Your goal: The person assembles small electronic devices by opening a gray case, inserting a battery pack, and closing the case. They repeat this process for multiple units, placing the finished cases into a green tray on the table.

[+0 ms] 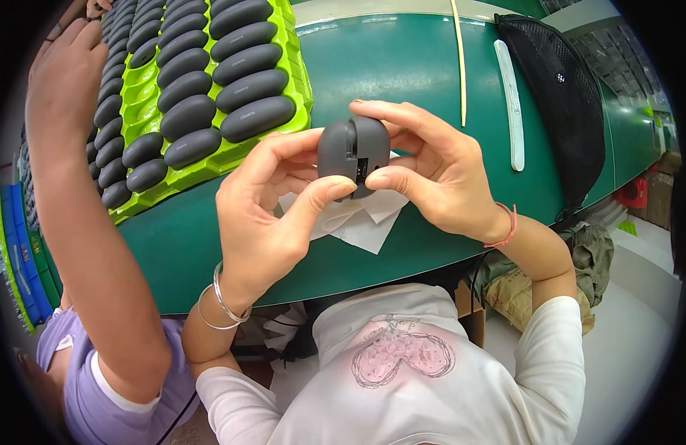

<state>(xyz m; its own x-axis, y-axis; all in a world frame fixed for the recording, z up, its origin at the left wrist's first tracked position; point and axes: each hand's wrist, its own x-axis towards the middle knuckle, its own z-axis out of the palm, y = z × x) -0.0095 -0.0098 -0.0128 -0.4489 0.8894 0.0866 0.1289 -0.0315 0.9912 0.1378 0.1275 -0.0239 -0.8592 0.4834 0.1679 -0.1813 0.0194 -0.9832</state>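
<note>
Both hands hold one small dark grey rounded casing up off the green counter. The left hand has its fingers clamped on the lower front edge, thumb and forefinger pinching from below and from the left. The right hand has its fingers curled over the top and right side, thumb pressed against the face near a small dark recess. The casing sits between the two sets of fingertips, just above a white sheet of paper lying under them.

The grip is on smooth curved surfaces, with only fingertips engaged, so the likeliest mishap, as I judge it, is the casing squirting out sideways if either thumb pushes harder than the other. A vertical slot runs down the casing's face; uneven pressure across it could make the two sides shift or spring apart. Should it fall, it would land on the paper or roll toward the near counter edge, which lies close below the fingers.

To the left of the fingers stands a bright green tray packed with rows of similar dark oval pieces. Another person's forearm reaches across to that tray, close beside the left wrist, and a bump there could jog the hold. Beyond the right fingers lie a white strip, a thin pale stick and a black mesh pouch, well apart.
</note>
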